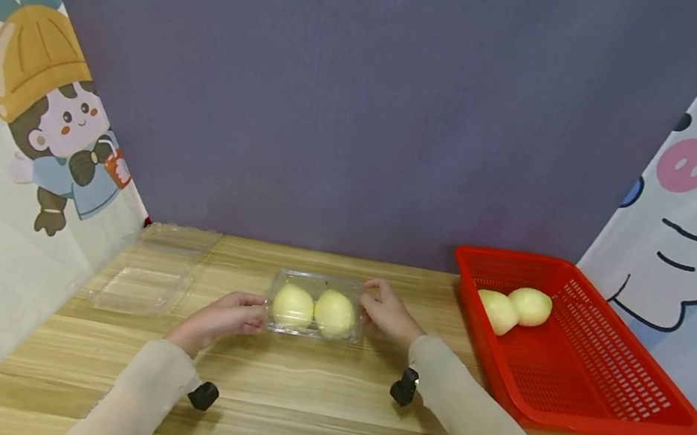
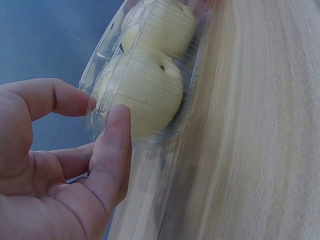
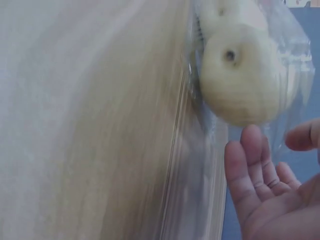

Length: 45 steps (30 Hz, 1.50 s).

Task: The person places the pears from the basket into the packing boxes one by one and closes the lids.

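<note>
A transparent plastic clamshell box (image 1: pixel 320 279) with two pale yellow pears (image 1: pixel 334 314) inside sits at the middle of the wooden table. Its lid lies over the fruit. At the box's left end, my left hand (image 1: pixel 228 316) pinches the edge between thumb and finger; the left wrist view shows the fingertips (image 2: pixel 118 117) against the plastic. My right hand (image 1: pixel 390 312) is at the opposite end, fingers fairly straight and thumb apart. In the right wrist view the fingertips (image 3: pixel 251 135) are close to the box's end; whether they touch it I cannot tell.
On the right stands a red perforated basket (image 1: pixel 601 424) holding two more pale pears (image 1: pixel 530 307). Another transparent plastic container (image 1: pixel 137 291) lies opened out at the table's left back. A grey backdrop (image 1: pixel 366 100) rises behind the table, with printed cloths at both sides.
</note>
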{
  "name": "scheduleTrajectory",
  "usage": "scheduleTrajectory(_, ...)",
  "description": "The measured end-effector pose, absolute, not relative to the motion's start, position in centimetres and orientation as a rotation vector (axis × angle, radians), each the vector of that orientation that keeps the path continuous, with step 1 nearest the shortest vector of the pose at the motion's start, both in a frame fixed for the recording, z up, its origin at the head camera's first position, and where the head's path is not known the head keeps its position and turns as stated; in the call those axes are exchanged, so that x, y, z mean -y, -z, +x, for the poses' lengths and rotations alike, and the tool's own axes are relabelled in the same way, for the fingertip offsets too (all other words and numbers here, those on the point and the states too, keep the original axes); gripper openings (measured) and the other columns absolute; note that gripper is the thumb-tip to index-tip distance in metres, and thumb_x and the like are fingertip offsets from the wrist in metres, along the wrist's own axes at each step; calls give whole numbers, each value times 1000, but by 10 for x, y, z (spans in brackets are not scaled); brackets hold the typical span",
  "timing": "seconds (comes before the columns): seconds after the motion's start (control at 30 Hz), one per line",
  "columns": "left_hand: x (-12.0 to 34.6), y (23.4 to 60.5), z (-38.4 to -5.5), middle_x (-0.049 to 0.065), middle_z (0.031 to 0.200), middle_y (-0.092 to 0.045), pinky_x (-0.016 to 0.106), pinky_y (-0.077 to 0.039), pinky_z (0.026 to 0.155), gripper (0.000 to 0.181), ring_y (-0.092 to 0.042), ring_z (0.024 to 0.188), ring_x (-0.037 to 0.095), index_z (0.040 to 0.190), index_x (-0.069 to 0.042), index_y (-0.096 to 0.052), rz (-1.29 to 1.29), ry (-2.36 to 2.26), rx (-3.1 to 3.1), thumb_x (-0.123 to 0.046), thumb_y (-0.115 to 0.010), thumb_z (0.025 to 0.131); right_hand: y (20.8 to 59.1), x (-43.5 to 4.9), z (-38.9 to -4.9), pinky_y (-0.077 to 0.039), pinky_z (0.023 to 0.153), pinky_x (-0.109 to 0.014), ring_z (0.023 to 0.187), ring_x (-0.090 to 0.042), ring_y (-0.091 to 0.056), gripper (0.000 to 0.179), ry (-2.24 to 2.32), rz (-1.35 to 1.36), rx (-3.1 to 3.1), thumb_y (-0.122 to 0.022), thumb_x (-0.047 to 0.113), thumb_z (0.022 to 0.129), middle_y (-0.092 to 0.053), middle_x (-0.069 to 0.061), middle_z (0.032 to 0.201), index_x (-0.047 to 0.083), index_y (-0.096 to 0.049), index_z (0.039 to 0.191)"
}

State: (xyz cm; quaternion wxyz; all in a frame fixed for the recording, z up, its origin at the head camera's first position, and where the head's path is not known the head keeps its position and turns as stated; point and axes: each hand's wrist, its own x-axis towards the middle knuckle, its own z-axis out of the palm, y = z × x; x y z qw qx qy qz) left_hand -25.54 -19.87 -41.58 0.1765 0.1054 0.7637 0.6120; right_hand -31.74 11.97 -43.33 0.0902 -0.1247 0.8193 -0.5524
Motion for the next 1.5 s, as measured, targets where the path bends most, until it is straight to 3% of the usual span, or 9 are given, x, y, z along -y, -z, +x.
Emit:
scheduleTrajectory(0.2,200,417,-256,26,117,-57,37,-53,97,63,-61,101,24,141,29,-22,305,-1746,-2155,-5,-52,97,429,-121,-305,-58,69,-40,75,-22,-62,55,1569,-381,-2440,-46,19,101,-63,-11,89,-2,-33,150)
scheduleTrajectory(0.4,199,417,-256,24,114,-59,35,-54,95,63,-62,99,22,141,29,-21,307,-1753,-2151,-5,-51,98,424,-127,-291,-58,68,-37,75,-21,-63,55,1467,-382,-2446,-47,27,103,-65,-9,86,0,-38,150)
scheduleTrajectory(0.53,199,418,-257,26,117,-58,34,-54,96,62,-62,101,24,140,30,-21,314,-1762,-2143,-4,-51,97,423,-130,-283,-58,67,-38,75,-22,-63,52,1442,-422,-2421,-48,27,104,-64,-11,86,-4,-42,146)
scheduleTrajectory(0.83,198,419,-257,24,113,-59,36,-54,96,62,-62,101,25,141,29,-22,306,-1768,-2137,-4,-51,97,422,-134,-274,-55,79,-40,91,-24,-63,46,1456,-452,-2401,-49,26,102,-65,-12,98,-5,-50,136)
scheduleTrajectory(1.13,199,418,-256,24,114,-58,36,-53,97,61,-61,103,26,143,27,-21,288,-1763,-2127,-5,-49,100,425,-134,-269,-53,85,-39,93,-25,-61,29,1441,-509,-2363,-52,26,97,-65,-11,98,-1,-57,109)
scheduleTrajectory(1.5,198,418,-252,22,113,-57,35,-55,92,56,-61,98,24,141,22,-27,201,-1801,-2107,-8,-52,101,431,-129,-266,-55,85,-40,89,-23,-63,38,1478,-507,-2231,-49,26,101,-67,-14,98,-9,-62,111)
